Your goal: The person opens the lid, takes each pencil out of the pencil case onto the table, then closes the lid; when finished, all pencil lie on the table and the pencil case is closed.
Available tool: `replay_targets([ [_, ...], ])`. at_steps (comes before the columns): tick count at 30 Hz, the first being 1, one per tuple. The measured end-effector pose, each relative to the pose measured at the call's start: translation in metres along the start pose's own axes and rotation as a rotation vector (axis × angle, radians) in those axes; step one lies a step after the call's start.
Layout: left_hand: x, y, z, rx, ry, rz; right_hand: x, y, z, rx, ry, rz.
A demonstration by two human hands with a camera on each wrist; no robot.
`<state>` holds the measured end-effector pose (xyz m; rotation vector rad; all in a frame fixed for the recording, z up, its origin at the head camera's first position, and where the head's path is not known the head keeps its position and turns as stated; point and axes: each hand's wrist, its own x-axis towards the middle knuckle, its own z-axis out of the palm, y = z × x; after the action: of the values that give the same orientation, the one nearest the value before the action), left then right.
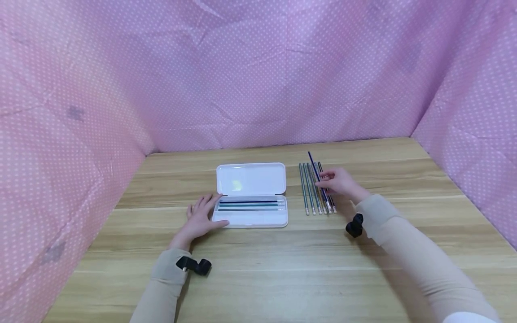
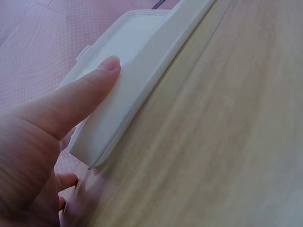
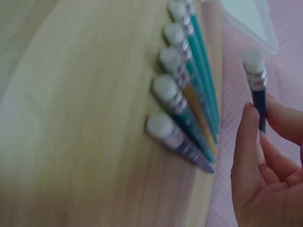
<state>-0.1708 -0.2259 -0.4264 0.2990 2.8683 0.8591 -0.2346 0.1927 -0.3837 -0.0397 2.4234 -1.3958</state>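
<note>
Holding pencils in its bottom half, the open white case lies on the tabletop, the left hand, fingers spread, touching its left end, while to its right the right hand pinches a dark blue pencil above a pencil row.

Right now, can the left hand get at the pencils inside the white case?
Probably yes: the left hand already touches the white case, the lid is open, and nothing seems to cover the pencils inside.

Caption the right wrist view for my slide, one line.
Right hand pinching a dark pencil, while other pencils lie side by side on the table.
</note>
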Motion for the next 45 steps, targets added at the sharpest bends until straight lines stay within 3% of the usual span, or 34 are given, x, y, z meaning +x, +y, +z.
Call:
replay_targets([
  [5,0.001,-0.002,0.002,0.007,-0.011,-0.012,0.002,0.013,-0.009,-0.019,0.004,0.039],
  [14,0.001,-0.001,0.001,-0.009,0.003,0.001,0.009,0.024,-0.021,-0.067,0.085,0.090],
  [18,0.000,-0.001,0.001,-0.008,0.005,0.003,0.009,0.024,-0.023,-0.120,0.110,0.095],
  [28,-0.001,-0.001,0.001,-0.013,0.003,-0.004,0.005,0.017,-0.021,-0.332,0.123,0.000],
  [32,-0.001,-0.002,0.000,-0.016,0.002,-0.007,0.003,0.011,-0.018,-0.391,0.135,0.010],
  [38,0.000,-0.002,0.001,-0.010,0.002,-0.006,0.002,0.007,-0.014,-0.431,0.130,0.032],
  [45,0.001,-0.001,0.001,-0.009,0.005,0.000,0.002,0.007,-0.014,-0.405,0.123,0.059],
])
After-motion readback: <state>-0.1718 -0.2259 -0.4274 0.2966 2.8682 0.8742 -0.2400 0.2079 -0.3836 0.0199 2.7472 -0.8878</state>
